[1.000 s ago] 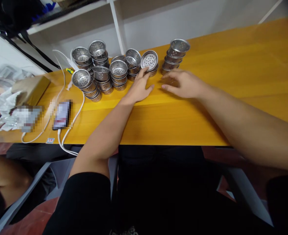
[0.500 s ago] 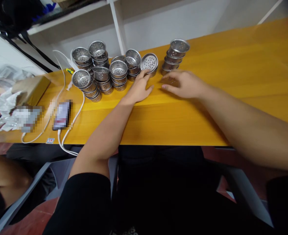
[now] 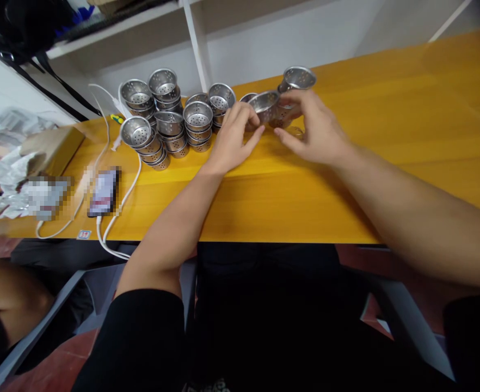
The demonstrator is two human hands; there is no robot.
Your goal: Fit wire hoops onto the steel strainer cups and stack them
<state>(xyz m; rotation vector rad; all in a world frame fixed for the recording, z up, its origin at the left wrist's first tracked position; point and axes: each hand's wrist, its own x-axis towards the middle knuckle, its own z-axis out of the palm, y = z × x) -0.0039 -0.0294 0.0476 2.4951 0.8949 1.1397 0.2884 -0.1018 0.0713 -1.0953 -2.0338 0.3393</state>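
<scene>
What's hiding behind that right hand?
A stack of holed metal cups: its top shows above the right hand, but much of the lower part is covered.

The upper perforated cup [image 3: 265,110] has been shifted rightward from its place above another cup and turned, so that it is now flanked by the left hand [image 3: 232,139] and the right hand [image 3: 318,126], whose fingers have been raised across the right-hand stack [image 3: 298,79].
</scene>
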